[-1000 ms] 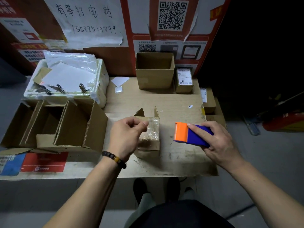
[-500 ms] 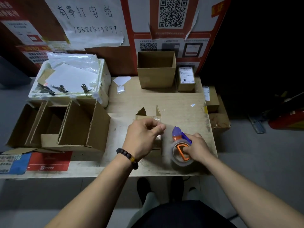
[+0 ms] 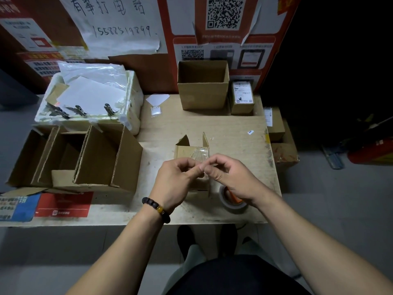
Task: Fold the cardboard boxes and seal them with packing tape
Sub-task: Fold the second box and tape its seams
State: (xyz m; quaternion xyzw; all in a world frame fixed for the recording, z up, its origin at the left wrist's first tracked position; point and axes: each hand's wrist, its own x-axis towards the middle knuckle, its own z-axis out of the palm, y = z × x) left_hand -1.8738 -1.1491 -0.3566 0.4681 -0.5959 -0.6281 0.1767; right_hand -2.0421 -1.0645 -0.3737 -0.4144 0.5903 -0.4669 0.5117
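My left hand (image 3: pixel 174 179) and my right hand (image 3: pixel 228 177) meet over the near middle of the counter (image 3: pixel 234 133), fingers curled in, thumbs and fingertips pinched together on the strip of clear packing tape (image 3: pixel 201 155) that runs down the small cardboard box (image 3: pixel 187 151). So both grips are closed on the tape, right at the point where my hands touch each other. The small box sits on the counter just beyond my knuckles, its far flaps standing up, its near part hidden behind my hands. The tape shines along its top face on the right side.

The tape dispenser (image 3: pixel 232 201) lies on the counter under my right wrist, near the front edge, with its orange core and the roll partly showing; my hand is not on it. A dark beaded bracelet (image 3: pixel 156 209) sits on my left wrist.

To the left, a row of open cardboard boxes (image 3: pixel 95 160) lies on its side, mouths facing me. Behind them, far left, a white foam tray (image 3: pixel 131 99) holds papers, plastic film and metal clips. At the far edge of the counter stands an open brown box (image 3: pixel 203 90), with a smaller labelled parcel (image 3: pixel 242 101) just to its right, touching or nearly so. More brown parcels (image 3: pixel 276 124) lie off the right edge of the counter. Near left, a red and blue printed sheet (image 3: pixel 42 205) lies flat on the counter under the row of boxes.
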